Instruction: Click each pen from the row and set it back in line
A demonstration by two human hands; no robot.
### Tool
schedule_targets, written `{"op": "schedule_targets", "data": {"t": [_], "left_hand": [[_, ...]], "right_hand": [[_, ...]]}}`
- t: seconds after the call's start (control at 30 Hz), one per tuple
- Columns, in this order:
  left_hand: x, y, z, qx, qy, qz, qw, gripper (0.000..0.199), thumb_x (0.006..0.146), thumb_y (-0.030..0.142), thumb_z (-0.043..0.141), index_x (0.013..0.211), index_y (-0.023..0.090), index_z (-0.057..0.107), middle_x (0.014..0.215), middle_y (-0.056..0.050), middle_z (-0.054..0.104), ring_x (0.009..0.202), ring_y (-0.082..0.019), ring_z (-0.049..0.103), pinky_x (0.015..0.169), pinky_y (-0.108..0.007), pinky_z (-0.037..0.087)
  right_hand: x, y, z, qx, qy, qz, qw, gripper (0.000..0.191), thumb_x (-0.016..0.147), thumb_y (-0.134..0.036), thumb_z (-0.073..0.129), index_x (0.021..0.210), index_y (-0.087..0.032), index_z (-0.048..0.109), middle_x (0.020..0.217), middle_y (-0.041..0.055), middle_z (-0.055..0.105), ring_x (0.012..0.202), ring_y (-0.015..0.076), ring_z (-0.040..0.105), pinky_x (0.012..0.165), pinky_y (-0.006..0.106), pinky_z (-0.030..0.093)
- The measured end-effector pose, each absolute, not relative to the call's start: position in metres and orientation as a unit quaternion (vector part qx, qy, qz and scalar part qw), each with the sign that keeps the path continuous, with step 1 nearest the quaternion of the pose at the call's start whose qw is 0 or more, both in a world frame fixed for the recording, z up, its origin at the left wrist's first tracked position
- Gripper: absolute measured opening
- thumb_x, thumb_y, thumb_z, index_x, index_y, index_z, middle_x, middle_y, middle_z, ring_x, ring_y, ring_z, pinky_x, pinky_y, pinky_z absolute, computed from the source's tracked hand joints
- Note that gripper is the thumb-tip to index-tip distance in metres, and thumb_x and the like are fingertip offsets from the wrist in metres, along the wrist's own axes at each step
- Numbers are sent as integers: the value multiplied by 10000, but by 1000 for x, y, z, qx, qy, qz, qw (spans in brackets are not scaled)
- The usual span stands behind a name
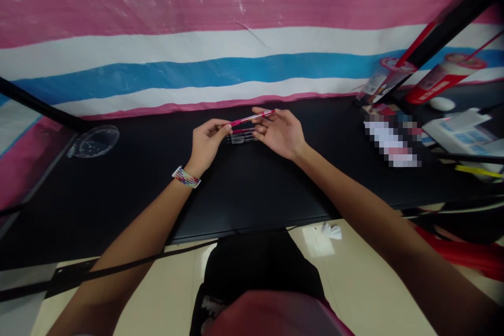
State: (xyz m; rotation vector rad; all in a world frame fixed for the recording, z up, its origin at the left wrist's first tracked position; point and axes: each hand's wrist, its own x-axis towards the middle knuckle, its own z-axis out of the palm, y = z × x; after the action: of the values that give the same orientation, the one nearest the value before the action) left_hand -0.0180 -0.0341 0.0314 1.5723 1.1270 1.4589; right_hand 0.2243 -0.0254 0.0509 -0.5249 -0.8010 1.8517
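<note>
My left hand (207, 144), with a colourful woven band at its wrist, pinches the left end of a pink pen (252, 117). The pen is held slightly tilted above the black table, its right end higher. At that right end is my right hand (281, 134), palm partly turned up, fingertips around the pen's tip. Below the pen, between both hands, several dark pens (240, 138) lie side by side on the table (252, 189), a red one at their far side. My right fingers partly cover their right ends.
A clear round plastic lid or container (95, 142) lies at the left. At the right stand two drink cups (388, 81) with red straws, near a white rounded object (441, 104), a blurred-out packet and a white box (464, 131). Black frame bars cross both sides.
</note>
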Motion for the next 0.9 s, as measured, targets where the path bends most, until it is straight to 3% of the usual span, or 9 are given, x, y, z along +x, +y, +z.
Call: {"op": "schedule_targets", "data": {"t": [0.13, 0.7, 0.9], "left_hand": [[-18, -34, 29, 607, 435, 562, 356, 184, 934, 407, 882, 1011, 241, 864, 896, -40, 841, 841, -186, 781, 890, -351, 633], [-15, -40, 36, 610, 436, 558, 356, 210, 923, 423, 893, 1004, 232, 864, 907, -50, 852, 854, -197, 795, 867, -345, 640], [-14, -43, 38, 614, 440, 552, 352, 193, 914, 407, 895, 986, 231, 867, 905, -46, 853, 840, -200, 791, 850, -348, 643]], "right_hand": [[224, -24, 50, -228, -331, 761, 509, 318, 898, -426, 677, 1104, -225, 811, 956, 68, 750, 817, 209, 567, 883, 391, 589], [224, -27, 54, -229, -335, 761, 506, 385, 929, -522, 648, 1124, -225, 797, 959, 76, 735, 853, 222, 602, 881, 413, 589], [224, -26, 52, -234, -352, 749, 511, 323, 903, -488, 707, 1080, -231, 789, 903, 57, 694, 784, 201, 559, 875, 413, 587]]}}
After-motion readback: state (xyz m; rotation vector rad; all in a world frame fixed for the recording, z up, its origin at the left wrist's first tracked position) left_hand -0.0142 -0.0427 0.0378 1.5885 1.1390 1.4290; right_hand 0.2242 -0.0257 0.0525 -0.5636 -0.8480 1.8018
